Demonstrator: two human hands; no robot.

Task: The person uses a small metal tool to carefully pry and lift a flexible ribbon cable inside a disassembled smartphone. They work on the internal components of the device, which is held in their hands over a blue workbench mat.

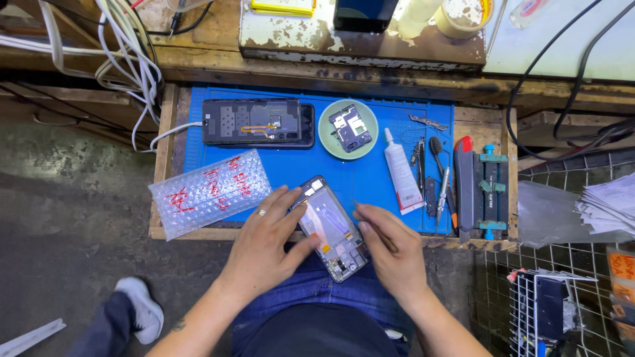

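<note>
An opened phone frame (333, 229) with its inner parts exposed lies tilted over the front edge of the blue work mat (360, 178). My left hand (264, 241) holds the frame's left side, thumb and fingers pressed against it. On the frame's right side, my right hand (390, 248) rests closed around a thin metal tool (372, 225) whose tip points at the frame's upper right edge.
On the mat lie a dark phone back (258, 123), a green dish (348, 129) with a small board, a white glue tube (401, 173), tweezers and screwdrivers (433, 175), and a clamp jig (486, 192). A bubble-wrap pouch (209, 192) sits left. Cables hang at upper left.
</note>
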